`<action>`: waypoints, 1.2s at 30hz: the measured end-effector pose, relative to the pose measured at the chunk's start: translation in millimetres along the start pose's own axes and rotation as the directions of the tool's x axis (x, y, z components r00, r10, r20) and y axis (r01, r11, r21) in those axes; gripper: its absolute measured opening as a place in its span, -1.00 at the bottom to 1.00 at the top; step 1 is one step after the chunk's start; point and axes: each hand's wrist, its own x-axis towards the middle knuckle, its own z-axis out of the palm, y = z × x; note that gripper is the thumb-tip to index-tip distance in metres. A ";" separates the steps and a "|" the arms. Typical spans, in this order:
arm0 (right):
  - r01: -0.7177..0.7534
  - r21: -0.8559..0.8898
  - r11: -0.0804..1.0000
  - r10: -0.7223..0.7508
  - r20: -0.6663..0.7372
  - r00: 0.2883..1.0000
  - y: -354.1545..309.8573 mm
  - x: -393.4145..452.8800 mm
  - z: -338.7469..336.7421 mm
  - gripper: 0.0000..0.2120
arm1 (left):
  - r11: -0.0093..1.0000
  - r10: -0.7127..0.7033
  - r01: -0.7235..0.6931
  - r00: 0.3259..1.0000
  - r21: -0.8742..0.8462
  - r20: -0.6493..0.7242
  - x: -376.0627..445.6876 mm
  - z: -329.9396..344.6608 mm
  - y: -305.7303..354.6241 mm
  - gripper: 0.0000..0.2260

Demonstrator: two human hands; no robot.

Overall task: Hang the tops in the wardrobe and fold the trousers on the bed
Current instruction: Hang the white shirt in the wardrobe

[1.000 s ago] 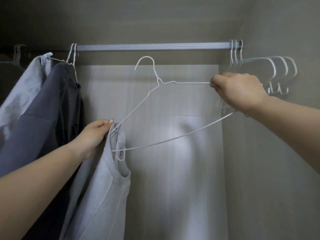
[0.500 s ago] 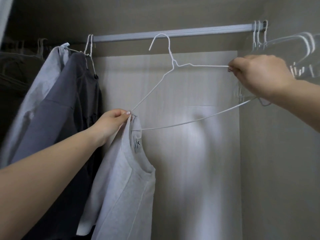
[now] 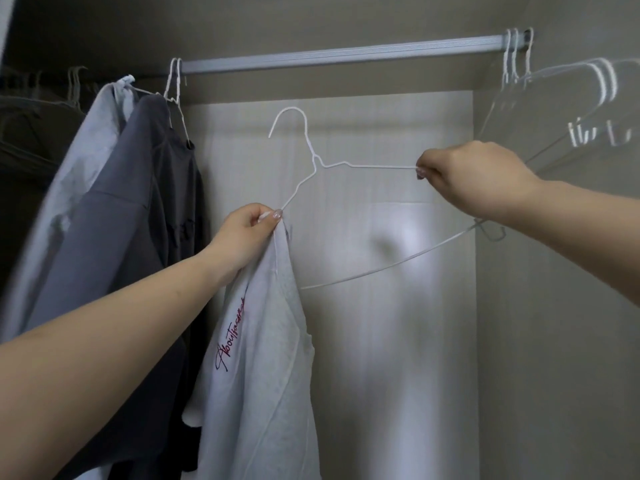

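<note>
below the rail (image 3: 346, 57), hanger (image 3: 313, 161) now lower, both hands' fingers (image 3: 266, 216) gripping it

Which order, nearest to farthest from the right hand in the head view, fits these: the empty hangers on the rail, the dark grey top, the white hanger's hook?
From the right hand:
1. Empty hangers, just above and to its right, at the rail's end.
2. White hanger's hook, up and to the left, mid-wardrobe.
3. Dark grey top, far left, hanging on the rail.
</note>
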 end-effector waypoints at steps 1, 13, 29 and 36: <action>-0.001 0.005 1.000 0.001 0.011 1.000 -3.1 -1.5 1.7 -0.73 | 1.000 0.011 -0.011 1.000 0.009 -0.014 -0.4 2.3 1.1 -0.80; 0.045 0.063 0.997 -0.045 -0.014 0.999 -57.1 -30.9 24.5 -0.73 | 0.995 0.098 -0.097 0.993 0.012 -0.063 -5.7 7.8 12.1 -0.91; 0.540 0.390 0.746 -0.577 -0.025 0.816 -176.9 -134.2 77.8 -0.59 | 1.000 0.005 -0.005 1.000 0.007 0.019 -24.5 3.2 -3.5 -0.84; 0.262 0.618 0.741 -0.554 0.342 0.759 -197.0 -167.1 93.5 -0.48 | 0.999 -0.019 0.018 0.999 -0.041 -0.043 -22.8 3.5 -16.6 -0.86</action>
